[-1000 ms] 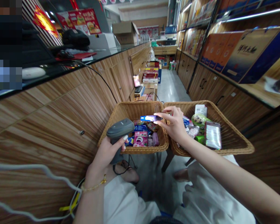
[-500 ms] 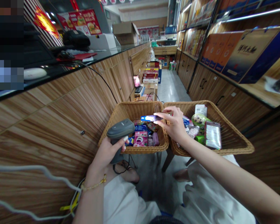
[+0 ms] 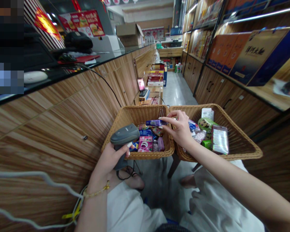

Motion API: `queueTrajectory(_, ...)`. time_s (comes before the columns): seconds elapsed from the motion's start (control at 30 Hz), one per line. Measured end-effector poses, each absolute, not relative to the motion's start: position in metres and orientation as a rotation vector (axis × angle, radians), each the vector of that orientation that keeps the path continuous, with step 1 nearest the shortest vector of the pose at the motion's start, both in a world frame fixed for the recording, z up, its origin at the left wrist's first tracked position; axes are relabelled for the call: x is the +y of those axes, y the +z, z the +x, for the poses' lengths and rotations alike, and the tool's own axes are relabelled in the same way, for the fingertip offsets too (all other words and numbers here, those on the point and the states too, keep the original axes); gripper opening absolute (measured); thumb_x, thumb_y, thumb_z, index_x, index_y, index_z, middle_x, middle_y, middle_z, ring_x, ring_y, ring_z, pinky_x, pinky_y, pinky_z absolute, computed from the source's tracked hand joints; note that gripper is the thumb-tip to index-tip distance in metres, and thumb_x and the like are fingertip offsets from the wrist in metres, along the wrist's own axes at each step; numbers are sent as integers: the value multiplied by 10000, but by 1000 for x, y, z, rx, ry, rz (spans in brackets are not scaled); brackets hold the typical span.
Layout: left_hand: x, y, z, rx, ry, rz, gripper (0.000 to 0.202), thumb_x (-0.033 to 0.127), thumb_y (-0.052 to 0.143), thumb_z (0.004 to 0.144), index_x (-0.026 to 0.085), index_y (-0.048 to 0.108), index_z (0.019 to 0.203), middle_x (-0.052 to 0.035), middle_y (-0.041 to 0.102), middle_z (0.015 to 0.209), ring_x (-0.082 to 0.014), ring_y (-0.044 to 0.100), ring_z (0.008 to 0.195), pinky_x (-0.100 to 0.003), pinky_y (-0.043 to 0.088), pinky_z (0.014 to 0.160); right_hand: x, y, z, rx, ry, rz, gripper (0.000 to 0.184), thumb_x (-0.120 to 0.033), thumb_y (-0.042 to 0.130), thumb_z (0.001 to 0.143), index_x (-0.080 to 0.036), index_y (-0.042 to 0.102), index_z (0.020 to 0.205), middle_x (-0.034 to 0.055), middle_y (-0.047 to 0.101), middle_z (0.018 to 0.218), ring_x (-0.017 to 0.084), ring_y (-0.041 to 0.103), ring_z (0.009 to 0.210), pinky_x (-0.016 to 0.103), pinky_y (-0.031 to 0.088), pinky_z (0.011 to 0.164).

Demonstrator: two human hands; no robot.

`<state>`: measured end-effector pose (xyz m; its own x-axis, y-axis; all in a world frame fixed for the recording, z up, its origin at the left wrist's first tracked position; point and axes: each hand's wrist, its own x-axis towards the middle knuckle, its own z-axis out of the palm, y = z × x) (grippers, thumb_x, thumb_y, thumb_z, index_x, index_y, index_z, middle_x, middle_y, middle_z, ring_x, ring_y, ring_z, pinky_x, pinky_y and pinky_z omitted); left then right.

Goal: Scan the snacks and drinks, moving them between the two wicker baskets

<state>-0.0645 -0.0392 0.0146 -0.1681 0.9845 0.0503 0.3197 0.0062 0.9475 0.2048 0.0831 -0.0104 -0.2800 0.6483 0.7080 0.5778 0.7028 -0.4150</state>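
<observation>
My left hand [image 3: 108, 159] is shut on the handle of a grey handheld barcode scanner [image 3: 124, 134], its head pointing toward the baskets. My right hand [image 3: 180, 130] reaches over the divide between two wicker baskets, its fingertips pinching the end of a slim blue-purple packet [image 3: 156, 122]. That packet sits just above the heaped goods in the left basket [image 3: 135, 114], which include a pink box [image 3: 145, 144]. The right basket [image 3: 241, 141] holds a foil packet [image 3: 219, 139] and a green cartoon-faced pack [image 3: 205, 124].
A wood-panelled counter [image 3: 50, 129] with a black top runs along the left, and a white cable [image 3: 33, 174] hangs in front of it. Shelved boxes [image 3: 256, 58] line the right. The baskets stand on a stand above my knees, with a tiled aisle [image 3: 176, 90] ahead.
The blue-purple packet and my right hand have moved slightly down toward the left basket's pile. The scanner and my left hand stay about where they were.
</observation>
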Motion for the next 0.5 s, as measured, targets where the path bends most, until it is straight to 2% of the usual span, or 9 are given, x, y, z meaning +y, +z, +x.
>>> queueTrajectory(0.27,-39,12,-67,1569,1194,1390,338,500,767,802,163,741,810,-12,672,576,-182,610,540,-277,511,568,83,-7,207,-1917,38,-961,198,-341,705,966,-338,784,1148,79,633,1104,301,575,1089,498,409,954)
queueTrajectory(0.5,-38,14,-66,1581,1178,1363,329,495,776,777,180,710,707,-17,664,564,-180,600,543,-278,506,577,81,27,245,-1738,-212,-1101,166,-367,699,960,-297,764,1096,119,624,1216,367,525,1148,603,380,976)
